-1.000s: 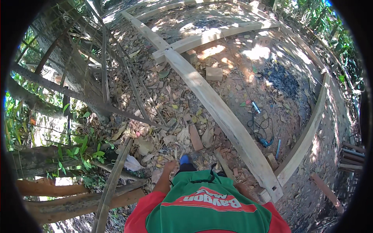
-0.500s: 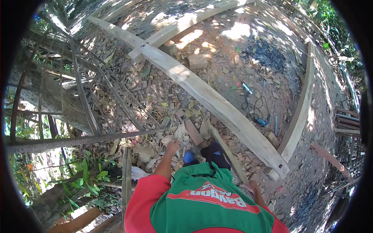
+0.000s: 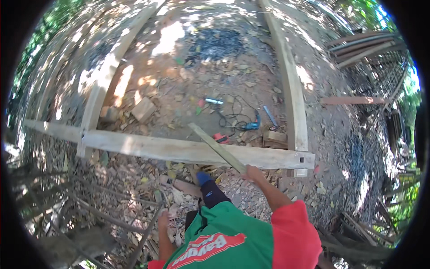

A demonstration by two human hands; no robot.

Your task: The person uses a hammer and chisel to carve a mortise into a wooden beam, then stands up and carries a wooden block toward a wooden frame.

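Note:
My right hand is closed around the near end of a narrow wooden strip. The strip points forward and to the left, crossing above a long squared timber beam. Low in the view, my left hand hangs beside my body, close to a thin dark pole. Its fingers are blurred, and I cannot tell how they are held. A blue-shod foot shows just short of the beam.
Beams at the left and right join the near beam. Between them lie a corded blue power tool, a silvery cylinder, a red object and wood blocks. Stacked boards stand far right.
My view has swung right, and the near beam now runs across it. My right hand has come forward and up with the strip, whose far end is now over the beam.

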